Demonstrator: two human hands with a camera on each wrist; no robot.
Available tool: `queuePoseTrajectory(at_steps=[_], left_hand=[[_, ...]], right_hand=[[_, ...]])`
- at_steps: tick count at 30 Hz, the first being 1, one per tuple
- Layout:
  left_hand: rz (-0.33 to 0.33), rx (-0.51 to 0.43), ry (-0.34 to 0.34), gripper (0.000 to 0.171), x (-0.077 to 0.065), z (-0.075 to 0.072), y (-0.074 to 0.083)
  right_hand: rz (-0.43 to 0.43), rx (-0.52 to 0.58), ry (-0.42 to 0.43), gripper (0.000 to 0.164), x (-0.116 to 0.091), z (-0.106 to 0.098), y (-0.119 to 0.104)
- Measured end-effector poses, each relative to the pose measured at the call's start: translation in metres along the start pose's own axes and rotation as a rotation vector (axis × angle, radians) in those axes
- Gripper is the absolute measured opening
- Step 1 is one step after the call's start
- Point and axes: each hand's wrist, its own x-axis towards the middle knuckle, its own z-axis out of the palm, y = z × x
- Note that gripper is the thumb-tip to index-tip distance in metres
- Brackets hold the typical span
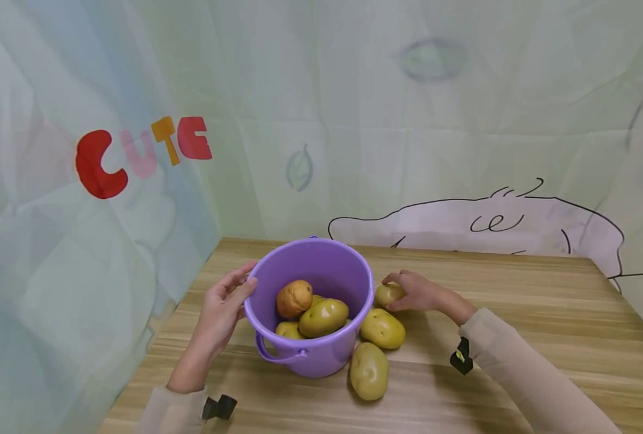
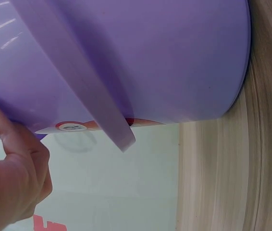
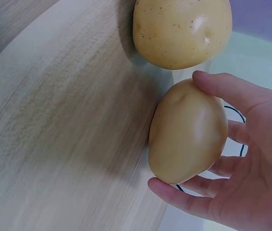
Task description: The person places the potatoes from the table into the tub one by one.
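Observation:
A purple bucket (image 1: 321,361) stands upright on the table. My left hand (image 1: 219,313) holds its rim at the left, thumb over the edge and fingers outside. Inside lie several potatoes, among them a brownish one (image 1: 294,298) and a glossy olive-yellow one (image 1: 324,317); the lower ones are partly hidden. Right of the bucket, my right hand (image 1: 416,292) grips a potato (image 3: 189,132) between thumb and fingertips; it appears to touch the tabletop. A yellow potato (image 1: 383,328) lies just in front of that hand. Nearer me rests another potato (image 1: 369,372), beside the bucket's base.
The bucket's purple handle (image 1: 278,360) hangs down on the near left side. The wood-grain table (image 1: 495,283) ends at a pale cloth backdrop (image 1: 354,150). Coloured letters (image 1: 101,166) show on the left cloth. A black clip (image 1: 461,355) sits at the right sleeve.

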Motion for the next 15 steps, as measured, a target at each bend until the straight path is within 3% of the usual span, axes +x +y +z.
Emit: queuePoseTrajectory(at_steps=[15], left_hand=[[0.008,0.002,-0.001,0.045,0.0014,-0.0004,-0.0014]], right_hand=[[0.01,0.003,0.06,0.055,-0.0023,-0.002,-0.0006]])
